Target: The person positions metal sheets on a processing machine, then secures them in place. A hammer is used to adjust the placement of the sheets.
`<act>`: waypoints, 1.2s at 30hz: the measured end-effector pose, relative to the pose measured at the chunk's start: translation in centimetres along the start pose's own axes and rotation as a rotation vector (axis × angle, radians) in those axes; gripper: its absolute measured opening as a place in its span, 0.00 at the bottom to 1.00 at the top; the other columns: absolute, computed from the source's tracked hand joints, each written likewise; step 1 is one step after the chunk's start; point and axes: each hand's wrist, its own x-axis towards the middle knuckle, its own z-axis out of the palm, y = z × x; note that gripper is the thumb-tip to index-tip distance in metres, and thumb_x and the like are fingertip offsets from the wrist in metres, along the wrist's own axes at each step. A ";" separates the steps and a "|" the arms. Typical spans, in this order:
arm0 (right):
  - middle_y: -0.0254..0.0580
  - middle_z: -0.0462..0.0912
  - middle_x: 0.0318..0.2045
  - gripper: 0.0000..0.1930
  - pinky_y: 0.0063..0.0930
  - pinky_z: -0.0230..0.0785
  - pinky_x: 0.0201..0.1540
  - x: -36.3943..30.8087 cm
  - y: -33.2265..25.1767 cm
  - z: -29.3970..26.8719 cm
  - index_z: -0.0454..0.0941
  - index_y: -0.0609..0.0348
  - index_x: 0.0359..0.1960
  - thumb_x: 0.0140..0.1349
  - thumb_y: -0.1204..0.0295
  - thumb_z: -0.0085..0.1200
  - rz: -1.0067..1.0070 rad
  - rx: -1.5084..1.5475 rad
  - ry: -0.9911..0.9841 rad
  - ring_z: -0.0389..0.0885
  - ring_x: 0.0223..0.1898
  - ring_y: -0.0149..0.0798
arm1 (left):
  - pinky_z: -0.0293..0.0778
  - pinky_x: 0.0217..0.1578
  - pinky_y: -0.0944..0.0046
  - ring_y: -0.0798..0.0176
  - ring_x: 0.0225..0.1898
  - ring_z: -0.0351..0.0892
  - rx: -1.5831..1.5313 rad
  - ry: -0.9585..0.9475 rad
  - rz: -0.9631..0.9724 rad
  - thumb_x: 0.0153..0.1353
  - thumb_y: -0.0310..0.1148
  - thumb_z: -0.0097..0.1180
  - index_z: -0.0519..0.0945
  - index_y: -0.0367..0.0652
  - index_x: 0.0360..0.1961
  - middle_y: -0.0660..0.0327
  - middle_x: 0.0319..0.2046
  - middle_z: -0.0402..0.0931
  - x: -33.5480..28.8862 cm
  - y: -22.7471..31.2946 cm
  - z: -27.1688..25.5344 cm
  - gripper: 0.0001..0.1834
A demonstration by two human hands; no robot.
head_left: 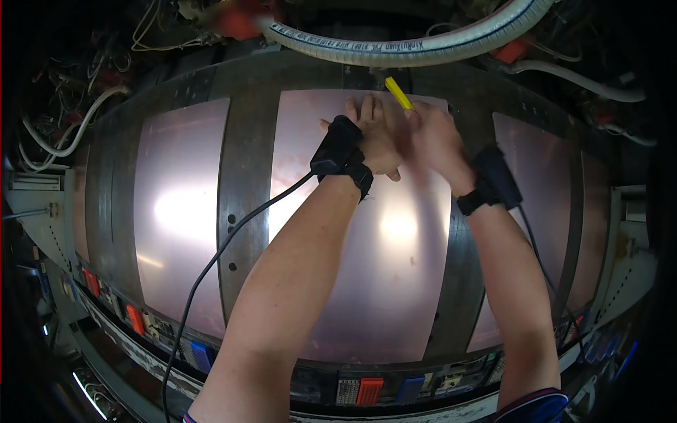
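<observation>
My left hand (374,141) lies on the far part of the middle metal sheet (367,289), its fingers spread and nothing held in it. Just to its right, my right hand (438,141) is closed around a slim yellow stick-like tool (398,93). The tool's free end points away and to the left, over the sheet's far edge; its exact kind cannot be told. The sheet is shiny, pinkish and rectangular, and it lies flat on a dark metal bed (248,183). Both wrists carry black strapped boxes with cables.
Similar sheets lie at the left (176,176) and right (543,183). A thick clear hose (409,51) arches across the far side, among loose wires. Red blocks (369,391) and blue blocks (411,388) line the near edge. A black cable (211,271) trails beside my left arm.
</observation>
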 end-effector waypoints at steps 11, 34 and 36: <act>0.42 0.78 0.20 0.13 0.31 0.68 0.22 -13.1 -0.3 -5.5 0.81 0.63 0.45 0.73 0.65 0.50 0.366 0.445 -0.011 0.78 0.19 0.35 | 0.34 0.70 0.26 0.43 0.78 0.43 -0.017 0.393 0.101 0.68 0.59 0.47 0.55 0.41 0.75 0.54 0.77 0.50 -13.2 4.5 7.1 0.44; 0.56 0.79 0.27 0.15 0.36 0.70 0.32 -61.0 15.2 -29.3 0.75 0.68 0.56 0.73 0.73 0.47 0.679 0.215 -0.044 0.81 0.28 0.51 | 0.26 0.69 0.22 0.40 0.79 0.31 -0.232 0.154 0.099 0.50 0.57 0.69 0.63 0.63 0.74 0.57 0.78 0.43 -28.4 44.3 19.2 0.50; 0.55 0.80 0.28 0.14 0.34 0.70 0.32 -60.5 14.9 -31.4 0.75 0.68 0.56 0.73 0.75 0.46 0.546 0.258 0.066 0.81 0.27 0.50 | 0.25 0.70 0.24 0.41 0.79 0.29 -0.181 0.084 0.041 0.51 0.57 0.69 0.60 0.63 0.75 0.58 0.79 0.42 -28.4 45.1 18.8 0.51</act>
